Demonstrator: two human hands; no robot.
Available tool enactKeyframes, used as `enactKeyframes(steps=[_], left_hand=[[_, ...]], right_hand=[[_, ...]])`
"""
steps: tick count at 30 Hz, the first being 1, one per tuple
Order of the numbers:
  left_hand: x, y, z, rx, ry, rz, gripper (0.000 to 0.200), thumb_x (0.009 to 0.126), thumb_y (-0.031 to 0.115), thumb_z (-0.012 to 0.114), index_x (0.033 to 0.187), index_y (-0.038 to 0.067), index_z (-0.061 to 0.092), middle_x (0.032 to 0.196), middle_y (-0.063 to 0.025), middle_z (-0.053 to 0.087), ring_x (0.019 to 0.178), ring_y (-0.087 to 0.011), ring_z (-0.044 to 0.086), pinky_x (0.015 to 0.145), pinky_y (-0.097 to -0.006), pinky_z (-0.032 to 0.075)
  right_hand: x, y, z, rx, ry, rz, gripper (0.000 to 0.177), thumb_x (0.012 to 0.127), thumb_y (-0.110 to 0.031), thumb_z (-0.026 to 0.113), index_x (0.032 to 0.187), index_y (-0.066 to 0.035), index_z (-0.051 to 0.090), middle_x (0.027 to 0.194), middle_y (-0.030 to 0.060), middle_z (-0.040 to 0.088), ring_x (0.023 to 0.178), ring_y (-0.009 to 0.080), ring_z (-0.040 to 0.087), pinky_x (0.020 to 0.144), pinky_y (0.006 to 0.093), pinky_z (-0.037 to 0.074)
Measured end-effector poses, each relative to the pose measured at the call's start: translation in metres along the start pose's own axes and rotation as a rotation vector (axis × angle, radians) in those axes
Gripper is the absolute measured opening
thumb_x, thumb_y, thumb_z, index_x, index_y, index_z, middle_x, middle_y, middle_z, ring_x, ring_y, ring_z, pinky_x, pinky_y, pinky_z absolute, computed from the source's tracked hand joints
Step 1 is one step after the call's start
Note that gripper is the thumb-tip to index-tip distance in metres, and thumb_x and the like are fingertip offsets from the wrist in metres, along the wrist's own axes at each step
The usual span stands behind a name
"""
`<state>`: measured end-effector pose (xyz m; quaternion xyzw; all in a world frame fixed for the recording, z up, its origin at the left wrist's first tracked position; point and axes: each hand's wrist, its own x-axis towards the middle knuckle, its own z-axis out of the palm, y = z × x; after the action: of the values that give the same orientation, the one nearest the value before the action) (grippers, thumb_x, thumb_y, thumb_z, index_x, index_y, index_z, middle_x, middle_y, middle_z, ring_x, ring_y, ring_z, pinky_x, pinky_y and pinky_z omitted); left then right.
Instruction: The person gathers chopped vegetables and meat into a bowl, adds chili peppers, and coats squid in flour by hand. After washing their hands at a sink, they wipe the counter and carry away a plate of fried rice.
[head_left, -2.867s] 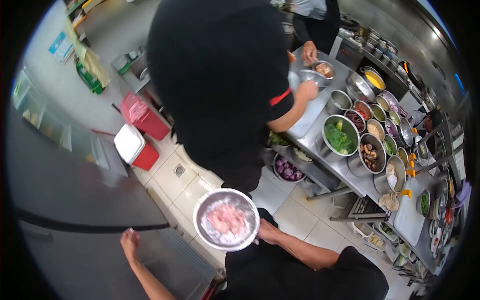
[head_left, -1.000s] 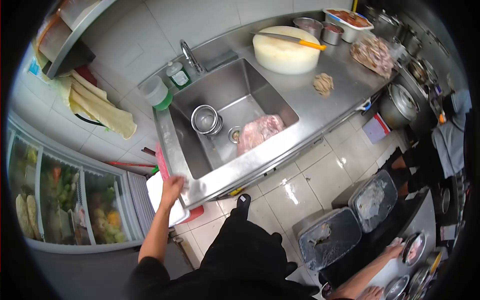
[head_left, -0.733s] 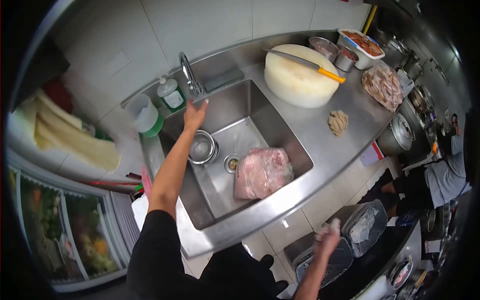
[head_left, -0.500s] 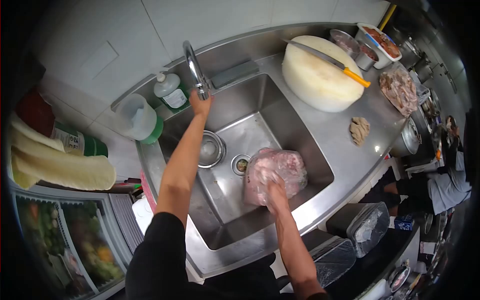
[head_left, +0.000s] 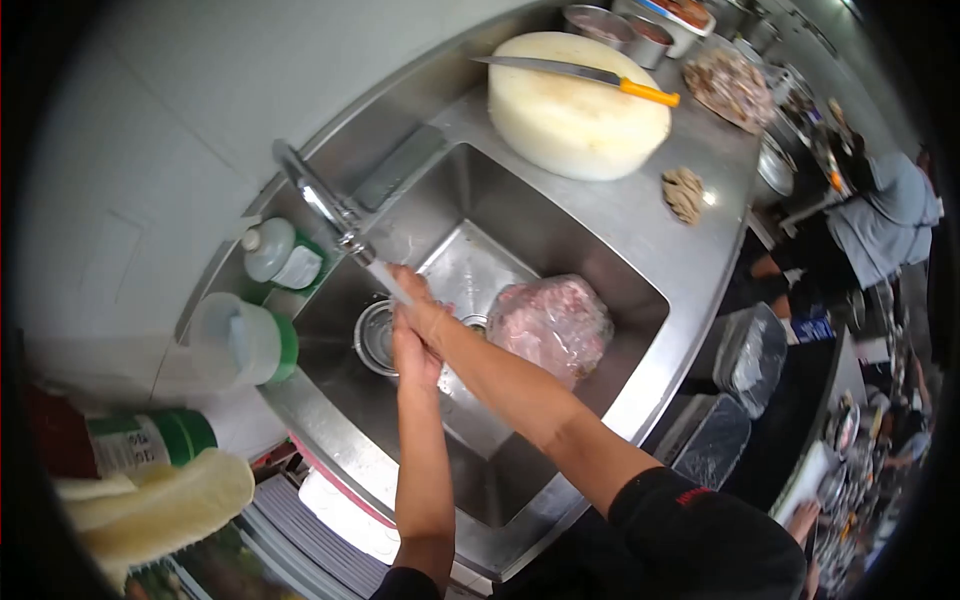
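Observation:
Water runs from the curved metal faucet [head_left: 318, 195] onto my hands over the sink [head_left: 590, 225]. My right hand [head_left: 420, 305] is under the stream, its fingers mostly hidden. My left hand [head_left: 412, 352] presses against it from below, with its fingers curled around it. A clear plastic bag of pink raw meat [head_left: 550, 325] lies in the sink, to the right of my hands and apart from them. Beside my left hand, a round metal bowl [head_left: 373, 338] sits in the sink, partly covered. The drain is mostly hidden behind my hands.
A thick white cutting board [head_left: 580, 125] bears a knife with a yellow handle [head_left: 648, 92]. A crumpled brown cloth [head_left: 683, 195] lies on the counter near a bag of meat [head_left: 730, 88]. A soap bottle [head_left: 275, 252] and plastic jug [head_left: 235, 340] stand left. A person [head_left: 885, 210] is at right.
My left hand has let go of the faucet, and water now runs. My right hand has left the bag of meat and joined my left under the stream. The view has turned.

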<state>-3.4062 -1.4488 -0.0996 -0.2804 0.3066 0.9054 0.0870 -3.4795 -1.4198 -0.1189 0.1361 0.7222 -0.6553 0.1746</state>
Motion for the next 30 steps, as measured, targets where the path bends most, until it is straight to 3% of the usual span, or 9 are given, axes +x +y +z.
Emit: enactKeyframes(steps=[2, 3, 5, 8, 18, 22, 23, 27, 30], left_hand=[[0.051, -0.003, -0.049, 0.021, -0.334, -0.059, 0.033, 0.091, 0.033, 0.043, 0.106, 0.005, 0.051, 0.088, -0.0053, 0.057, 0.077, -0.0214, 0.058, 0.072, -0.0343, 0.050], [0.064, -0.006, -0.050, 0.078, 0.094, 0.021, 0.034, 0.091, 0.031, 0.043, 0.107, 0.003, 0.050, 0.089, -0.0079, 0.058, 0.079, -0.0235, 0.058, 0.076, -0.0379, 0.050], [0.081, -0.005, -0.065, 0.083, 0.053, 0.035, 0.036, 0.091, 0.034, 0.042, 0.110, 0.004, 0.048, 0.094, -0.0077, 0.056, 0.083, -0.0233, 0.056, 0.078, -0.0375, 0.048], [0.082, -0.012, -0.066, 0.028, -0.057, 0.021, 0.039, 0.091, 0.037, 0.040, 0.114, 0.006, 0.046, 0.103, -0.0073, 0.052, 0.090, -0.0230, 0.054, 0.081, -0.0369, 0.045], [0.125, -0.019, -0.102, 0.050, -0.186, -0.101, 0.058, 0.090, 0.049, 0.032, 0.137, 0.015, 0.024, 0.135, -0.0047, 0.035, 0.117, -0.0247, 0.038, 0.099, -0.0402, 0.028], [0.018, -0.001, 0.008, 0.149, -0.169, 0.008, 0.035, 0.088, 0.025, 0.051, 0.117, 0.006, 0.044, 0.113, -0.0121, 0.052, 0.102, -0.0288, 0.053, 0.085, -0.0407, 0.046], [0.029, 0.004, 0.000, 0.184, -0.040, 0.002, 0.026, 0.084, 0.013, 0.055, 0.106, 0.001, 0.048, 0.101, -0.0140, 0.056, 0.086, -0.0267, 0.059, 0.073, -0.0363, 0.052], [0.086, 0.013, -0.044, 0.336, 0.027, -0.042, 0.028, 0.083, 0.014, 0.054, 0.104, -0.003, 0.048, 0.087, -0.0120, 0.056, 0.072, -0.0213, 0.059, 0.062, -0.0348, 0.053], [0.103, 0.016, -0.078, 0.388, 0.084, -0.018, 0.029, 0.084, 0.020, 0.051, 0.103, -0.002, 0.050, 0.088, -0.0105, 0.056, 0.072, -0.0210, 0.059, 0.063, -0.0345, 0.052]], right_hand=[[-0.002, 0.010, 0.016, 0.288, -0.013, 0.091, 0.045, 0.085, -0.037, 0.049, 0.116, -0.004, 0.049, 0.092, 0.0157, 0.060, 0.086, 0.0253, 0.055, 0.079, 0.0323, 0.041], [-0.004, 0.025, 0.026, 0.459, -0.053, 0.043, 0.052, 0.084, -0.041, 0.049, 0.118, -0.001, 0.046, 0.098, 0.0171, 0.059, 0.090, 0.0267, 0.054, 0.082, 0.0337, 0.040], [-0.023, 0.043, 0.041, 0.619, -0.073, -0.015, 0.059, 0.084, -0.045, 0.048, 0.121, 0.001, 0.043, 0.104, 0.0185, 0.058, 0.094, 0.0282, 0.054, 0.086, 0.0350, 0.039], [-0.037, 0.036, 0.037, -0.549, 0.507, -0.589, 0.058, 0.085, -0.043, 0.046, 0.125, -0.001, 0.039, 0.122, 0.0191, 0.049, 0.111, 0.0312, 0.047, 0.094, 0.0388, 0.034], [-0.031, 0.006, -0.011, -0.440, -0.114, -0.092, 0.052, 0.087, -0.044, 0.037, 0.131, -0.015, 0.036, 0.134, 0.0175, 0.035, 0.125, 0.0328, 0.031, 0.100, 0.0443, 0.028], [-0.032, 0.017, -0.018, -0.762, 0.187, -0.084, 0.049, 0.087, -0.041, 0.036, 0.131, -0.021, 0.037, 0.132, 0.0181, 0.038, 0.125, 0.0390, 0.029, 0.096, 0.0526, 0.029], [-0.024, 0.035, -0.011, -0.930, 0.384, -0.280, 0.036, 0.080, -0.028, 0.050, 0.111, -0.012, 0.057, 0.117, 0.0186, 0.052, 0.105, 0.0328, 0.053, 0.088, 0.0366, 0.043], [-0.039, 0.013, -0.022, -0.726, 0.062, -0.229, 0.024, 0.077, -0.020, 0.051, 0.092, -0.005, 0.063, 0.097, 0.0189, 0.060, 0.093, 0.0336, 0.057, 0.081, 0.0397, 0.045], [-0.062, 0.000, -0.016, -0.433, -0.069, -0.204, 0.034, 0.077, -0.018, 0.049, 0.108, -0.008, 0.058, 0.106, 0.0215, 0.056, 0.092, 0.0380, 0.056, 0.081, 0.0423, 0.044]])
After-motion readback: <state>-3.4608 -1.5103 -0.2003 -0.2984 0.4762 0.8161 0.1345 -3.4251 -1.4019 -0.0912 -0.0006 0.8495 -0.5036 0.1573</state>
